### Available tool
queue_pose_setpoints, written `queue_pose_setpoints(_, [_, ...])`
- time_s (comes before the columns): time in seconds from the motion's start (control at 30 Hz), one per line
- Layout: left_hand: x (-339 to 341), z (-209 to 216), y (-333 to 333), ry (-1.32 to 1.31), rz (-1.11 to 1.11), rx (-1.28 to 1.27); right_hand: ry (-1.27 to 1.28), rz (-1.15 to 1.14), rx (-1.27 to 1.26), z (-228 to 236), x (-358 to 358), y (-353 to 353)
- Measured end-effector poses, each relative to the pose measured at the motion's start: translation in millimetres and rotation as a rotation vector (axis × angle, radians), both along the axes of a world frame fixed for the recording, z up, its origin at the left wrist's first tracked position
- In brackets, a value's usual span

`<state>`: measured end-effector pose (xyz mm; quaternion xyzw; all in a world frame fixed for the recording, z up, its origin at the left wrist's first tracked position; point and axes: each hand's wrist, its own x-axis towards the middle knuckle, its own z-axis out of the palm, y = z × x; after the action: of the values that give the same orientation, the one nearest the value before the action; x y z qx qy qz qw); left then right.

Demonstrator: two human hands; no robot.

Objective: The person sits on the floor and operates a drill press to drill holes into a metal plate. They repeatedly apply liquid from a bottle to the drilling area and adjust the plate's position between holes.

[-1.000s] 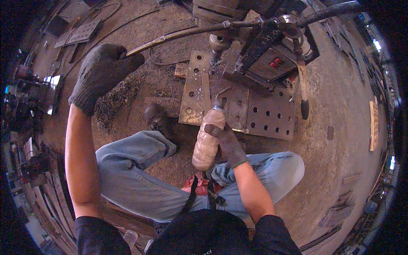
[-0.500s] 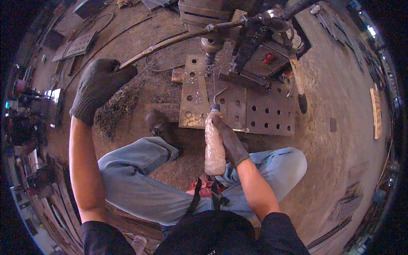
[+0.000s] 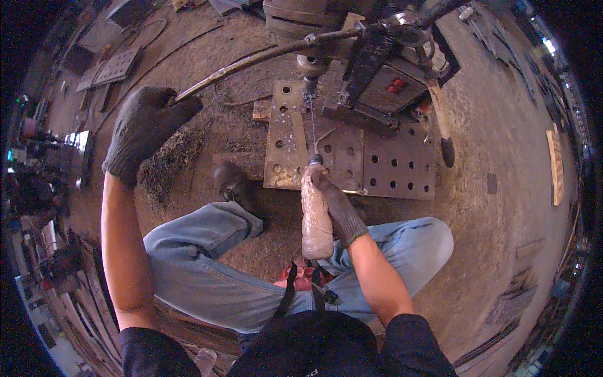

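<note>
My left hand [image 3: 146, 131], in a dark knit glove, is closed round the end of a long metal lever [image 3: 257, 60] that runs to a drilling machine [image 3: 389, 85]. My right hand [image 3: 341, 210], gloved too, grips a plastic squeeze bottle [image 3: 317, 223] of cloudy, brownish liquid, its dark cap pointing away from me. From the cap a thin stream of liquid rises toward the spindle [image 3: 310, 68]. Below the spindle lies a steel plate [image 3: 284, 141] with a row of holes, splashed with pale spots. The tip of the drilling tool is hard to make out.
Another perforated plate [image 3: 402, 173] lies to the right. Dark metal shavings [image 3: 166, 169] are heaped left of the plates, near my shoe [image 3: 231, 181]. A wooden-handled tool [image 3: 440, 116] leans beside the machine. Farther left is a second holed plate [image 3: 110, 68]; a wooden strip [image 3: 554, 166] lies far right.
The stream between bottle and spindle shows more plainly now. The bottle and my right hand have shifted very slightly left. My left hand and the lever look nearly unmoved.
</note>
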<state>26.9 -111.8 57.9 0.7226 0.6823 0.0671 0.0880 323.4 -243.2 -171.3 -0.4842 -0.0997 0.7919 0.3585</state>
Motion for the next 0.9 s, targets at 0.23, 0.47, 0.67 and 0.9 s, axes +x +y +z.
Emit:
queue_pose_setpoints(0.23, [3.7, 1.0, -3.1, -0.001, -0.033, 0.018, -0.045, 0.004, 0.032, -0.8, 1.7, -1.6])
queue_pose_setpoints(0.47, [2.1, -3.1, -1.7, 0.051, -0.003, 0.02, -0.275, 0.003, 0.309, 22.6, -4.5, -3.8])
queue_pose_setpoints(0.67, [2.1, -2.5, 1.9, 0.082, -0.01, 0.017, -0.341, 0.048, 0.312, 20.8, -6.4, -4.9])
queue_pose_setpoints(0.9, [0.2, -5.9, -2.5, 0.055, -0.027, 0.03, -0.056, 0.044, 0.087, -0.9, -1.1, -2.5])
